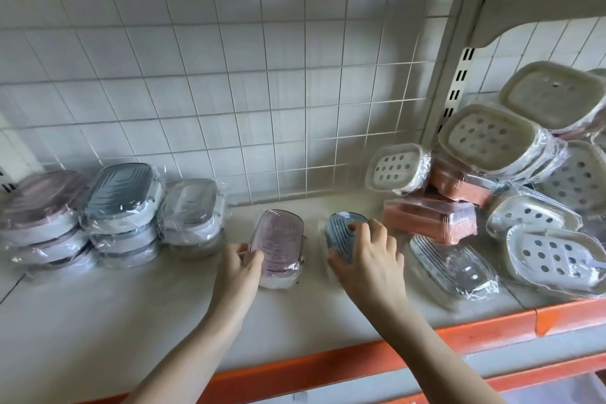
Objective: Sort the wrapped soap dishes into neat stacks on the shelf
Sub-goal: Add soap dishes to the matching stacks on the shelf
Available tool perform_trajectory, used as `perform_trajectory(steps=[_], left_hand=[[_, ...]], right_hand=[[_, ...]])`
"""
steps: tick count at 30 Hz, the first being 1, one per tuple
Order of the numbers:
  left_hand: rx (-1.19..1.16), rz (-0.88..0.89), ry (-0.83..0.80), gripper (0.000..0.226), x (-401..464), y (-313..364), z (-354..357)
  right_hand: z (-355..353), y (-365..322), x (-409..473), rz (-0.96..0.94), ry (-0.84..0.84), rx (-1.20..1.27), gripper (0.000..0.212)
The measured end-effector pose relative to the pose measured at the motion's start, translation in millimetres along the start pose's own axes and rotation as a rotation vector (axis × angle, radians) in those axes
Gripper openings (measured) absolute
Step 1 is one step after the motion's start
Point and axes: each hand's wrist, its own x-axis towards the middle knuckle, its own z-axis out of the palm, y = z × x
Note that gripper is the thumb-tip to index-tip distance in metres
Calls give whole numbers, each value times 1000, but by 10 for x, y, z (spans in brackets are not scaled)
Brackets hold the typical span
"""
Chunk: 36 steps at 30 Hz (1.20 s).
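On the white shelf with its orange front edge, both of the person's hands reach to wrapped soap dishes lying near the middle. The left hand has its fingers curled round the near left edge of a pink dish, which sits on the shelf surface in its clear wrap. The right hand grips a blue dish just beside it, thumb at the near edge and fingertips bent over the top; whether this dish is lifted or still resting on the shelf cannot be told. To the far left stand three neat stacks against the wire grid back panel: a pink stack, a blue-grey stack and a pale white stack, touching side by side. On the right lies a loose heap: a clear dish flat just beside the right hand, two salmon-coloured dishes behind it, and a pile of white dishes with round holes leaning at varied angles.
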Motion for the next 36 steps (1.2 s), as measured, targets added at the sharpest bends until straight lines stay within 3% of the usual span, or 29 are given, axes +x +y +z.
perform_trajectory(steps=[5,9,14,22,28,36], left_hand=[[266,46,19,12,12,-61,-3],[581,172,20,47,-19,-17,104],[883,168,-34,82,-76,85,278],[921,247,128,87,-119,13,285],[922,277,218,71,-283,-68,127],[914,313,338,70,-605,-84,-295]], right_hand=[[47,-8,-42,3,-32,-10,56],[70,6,-37,-8,-135,-38,66],[38,110,-19,-43,-189,-53,76],[121,148,-78,-64,-51,-42,69],[43,130,-98,-54,-133,1,69],[72,-91,-301,-149,-170,209,70]])
